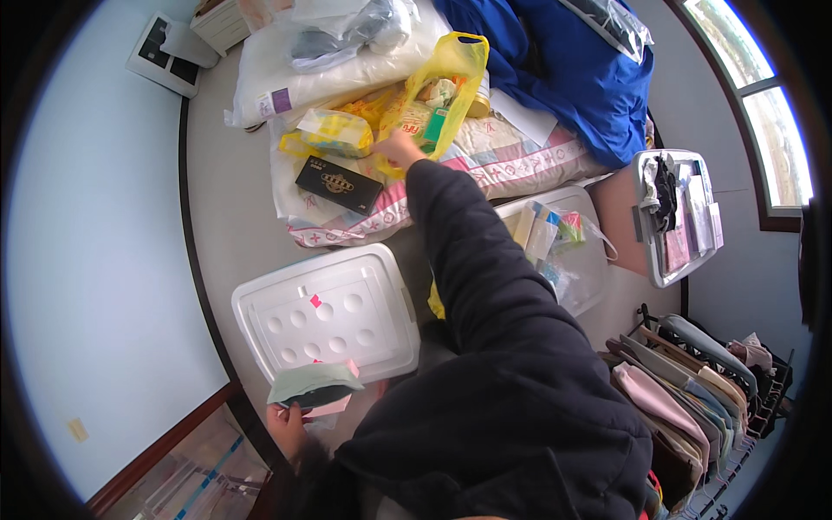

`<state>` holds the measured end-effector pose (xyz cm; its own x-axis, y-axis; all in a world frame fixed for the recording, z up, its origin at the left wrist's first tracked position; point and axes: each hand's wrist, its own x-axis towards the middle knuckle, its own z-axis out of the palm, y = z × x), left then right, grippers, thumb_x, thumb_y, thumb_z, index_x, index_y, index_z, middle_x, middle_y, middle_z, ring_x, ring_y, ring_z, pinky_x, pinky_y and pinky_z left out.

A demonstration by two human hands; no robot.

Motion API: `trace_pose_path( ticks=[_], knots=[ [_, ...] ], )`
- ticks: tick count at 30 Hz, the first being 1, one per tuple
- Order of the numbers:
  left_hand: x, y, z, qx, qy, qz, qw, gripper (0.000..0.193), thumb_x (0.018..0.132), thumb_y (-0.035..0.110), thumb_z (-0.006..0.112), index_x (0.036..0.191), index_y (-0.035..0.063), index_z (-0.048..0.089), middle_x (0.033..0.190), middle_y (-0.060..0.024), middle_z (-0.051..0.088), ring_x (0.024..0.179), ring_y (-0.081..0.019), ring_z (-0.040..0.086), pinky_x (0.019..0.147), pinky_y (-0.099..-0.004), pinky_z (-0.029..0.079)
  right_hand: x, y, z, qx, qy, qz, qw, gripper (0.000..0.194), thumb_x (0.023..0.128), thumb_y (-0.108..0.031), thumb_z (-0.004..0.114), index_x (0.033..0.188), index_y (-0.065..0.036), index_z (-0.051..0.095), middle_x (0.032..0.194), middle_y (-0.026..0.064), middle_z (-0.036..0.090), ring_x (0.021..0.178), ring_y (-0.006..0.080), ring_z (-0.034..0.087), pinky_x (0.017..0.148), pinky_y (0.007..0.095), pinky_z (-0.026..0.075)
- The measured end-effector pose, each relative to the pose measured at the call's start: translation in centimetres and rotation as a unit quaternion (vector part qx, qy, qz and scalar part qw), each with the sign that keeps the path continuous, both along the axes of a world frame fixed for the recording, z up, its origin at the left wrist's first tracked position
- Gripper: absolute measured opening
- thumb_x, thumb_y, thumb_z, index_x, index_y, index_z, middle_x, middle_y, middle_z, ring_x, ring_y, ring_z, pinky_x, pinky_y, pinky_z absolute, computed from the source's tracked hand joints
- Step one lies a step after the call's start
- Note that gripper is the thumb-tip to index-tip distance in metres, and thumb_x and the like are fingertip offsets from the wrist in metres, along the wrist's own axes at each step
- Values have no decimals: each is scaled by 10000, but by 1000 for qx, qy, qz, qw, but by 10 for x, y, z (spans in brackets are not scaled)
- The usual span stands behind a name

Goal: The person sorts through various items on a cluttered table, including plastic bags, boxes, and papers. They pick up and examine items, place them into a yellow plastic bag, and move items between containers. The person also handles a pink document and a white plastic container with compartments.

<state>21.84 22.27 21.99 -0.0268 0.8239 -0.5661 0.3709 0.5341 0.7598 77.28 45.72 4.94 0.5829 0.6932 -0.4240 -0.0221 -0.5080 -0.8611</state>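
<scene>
At the lower left my left hand (288,426) grips a pale green pouch (315,383), its mouth gaping, beside the near edge of a white lidded storage box (325,312). My right hand (398,149) reaches onto the bed, at the near side of a translucent yellow plastic bag (465,78). That bag holds a green box (434,125) and other packets. Left of this hand lies a yellow and white wrapped package (335,132), and nearer me a black box (339,184) with gold print. The right fingertips are partly hidden, so whether they pinch the bag is unclear.
Blue bedding (572,84) covers the bed's right side. An uncovered plastic tub (588,286) with packages stands right of my arm; another filled container (682,276) is beyond it. Clothes on a rack (689,403) fill the lower right. A printer-like appliance (162,55) sits upper left.
</scene>
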Motion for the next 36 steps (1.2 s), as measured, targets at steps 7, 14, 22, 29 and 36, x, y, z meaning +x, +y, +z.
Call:
trace_pose_path(
  ticks=[7, 14, 22, 29, 36],
  knots=[
    [58, 27, -5, -97, 46, -51, 993, 357, 955, 17, 568, 1291, -32, 459, 1078, -139, 676, 863, -219, 700, 622, -329, 595, -23, 15, -1, 259, -57, 80, 961, 478, 864, -67, 578, 1342, -53, 596, 956, 186, 705, 833, 333, 674, 798, 358, 518],
    [95, 27, -27, -11, 17, -57, 998, 325, 923, -3, 598, 1233, -61, 519, 1056, -127, 681, 823, -160, 672, 602, -276, 568, -21, -63, 9, 186, 0, 204, 961, 521, 918, -135, 660, 1412, -89, 502, 1034, 109, 672, 916, 213, 642, 870, 322, 505],
    [43, 16, -25, 102, 66, 45, 992, 241, 966, 65, 556, 1191, -19, 585, 877, -60, 669, 663, -104, 612, 529, -249, 497, -52, -125, -1, 182, -218, 80, 955, 326, 873, -51, 692, 1193, -39, 634, 1191, 139, 653, 1144, 305, 611, 971, 394, 475],
    [-144, -23, 59, 299, 356, 297, 834, 361, 951, 134, 577, 1276, -23, 589, 1126, -120, 707, 1007, -180, 646, 898, -298, 474, -109, -165, 14, 127, 59, 199, 970, 165, 978, -59, 615, 1122, 7, 660, 1008, 49, 685, 881, 117, 657, 787, 238, 535],
    [-261, -117, 35, 217, 399, 415, 788, 200, 985, 74, 517, 1169, 53, 591, 902, -97, 691, 638, -182, 689, 481, -302, 544, -195, -163, 45, 44, 63, 295, 952, 193, 998, -57, 569, 1153, 27, 647, 985, 81, 699, 846, 120, 657, 776, 237, 542]
  ],
)
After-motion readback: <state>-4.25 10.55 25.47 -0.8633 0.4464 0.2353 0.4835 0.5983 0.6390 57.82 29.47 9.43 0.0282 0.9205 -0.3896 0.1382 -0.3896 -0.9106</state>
